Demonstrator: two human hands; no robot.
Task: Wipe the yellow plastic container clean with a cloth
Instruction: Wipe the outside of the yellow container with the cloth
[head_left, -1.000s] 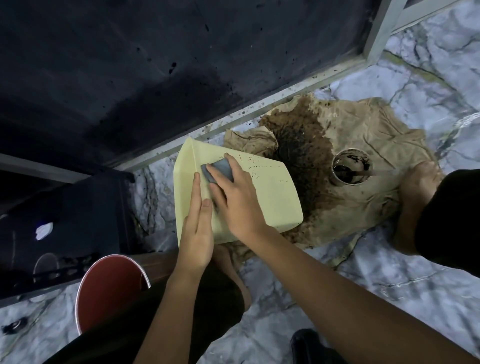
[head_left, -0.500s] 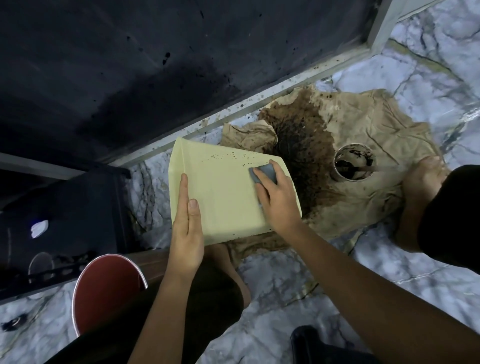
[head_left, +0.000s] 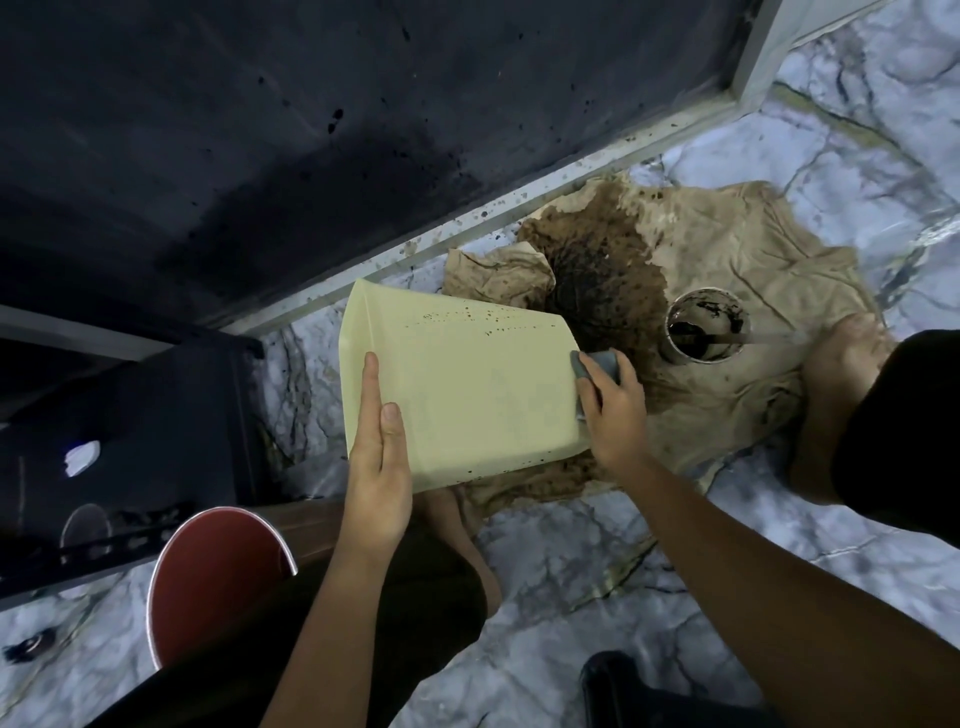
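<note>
Overall level: dim, with a cool bluish cast laid over the marble floor (head_left: 597, 561).
Brightest areas: the yellow container (head_left: 467, 395) and the pale floor at upper right, where soft light is received.
Darkest area: the black panel (head_left: 311, 130) at upper left, where detail is largely lost.
Shadows: soft and diffuse; no hard edges are cast by the hands.
Glare: a small white reflection is seen on the dark cabinet (head_left: 83, 457) at left.
Sharpness: slightly soft throughout; the red bucket rim (head_left: 228, 512) and the forearms near the lower edge are blurred.
Distortion: wide-angle bending is seen in the metal frame (head_left: 519, 218) towards the edges.
</note>
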